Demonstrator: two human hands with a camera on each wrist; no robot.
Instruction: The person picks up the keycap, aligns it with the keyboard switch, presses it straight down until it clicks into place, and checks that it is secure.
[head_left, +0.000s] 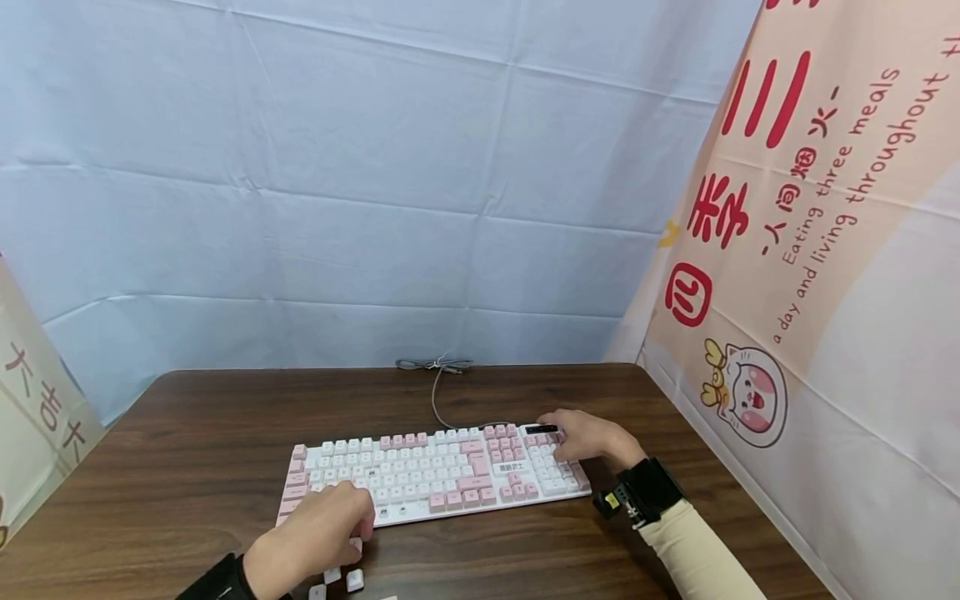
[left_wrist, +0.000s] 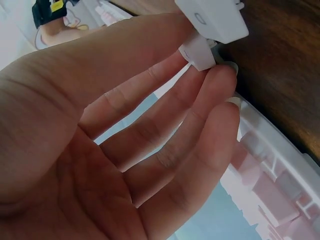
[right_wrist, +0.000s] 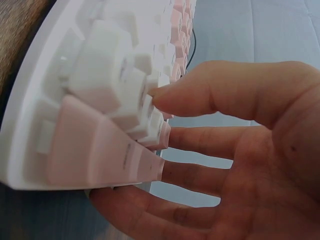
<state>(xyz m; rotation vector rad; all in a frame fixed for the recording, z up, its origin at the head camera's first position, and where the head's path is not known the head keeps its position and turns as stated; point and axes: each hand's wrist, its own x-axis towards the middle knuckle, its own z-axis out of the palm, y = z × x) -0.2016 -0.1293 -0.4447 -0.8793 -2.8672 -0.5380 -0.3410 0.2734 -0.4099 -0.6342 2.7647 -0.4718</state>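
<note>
A white and pink keyboard [head_left: 420, 475] lies on a brown wooden table. At its front left edge is my left hand [head_left: 318, 529], thumb and fingertips close around a white keycap [left_wrist: 201, 54]. A larger-looking white keycap [left_wrist: 215, 19] overlaps the thumb tip in the left wrist view. Several loose keycaps [head_left: 354, 580] lie on the wood just below that hand. My right hand [head_left: 588, 435] grips the keyboard's far right corner. In the right wrist view, its thumb [right_wrist: 190, 92] rests over white number-pad keys, and its other fingers reach along the side and under the edge.
A grey cable [head_left: 435, 392] runs from behind the keyboard to a tied bundle [head_left: 435, 364] at the table's back edge. Light blue cloth [head_left: 337, 208] hangs behind, and a printed cloth [head_left: 810, 250] hangs along the right side. Each wrist wears a black band.
</note>
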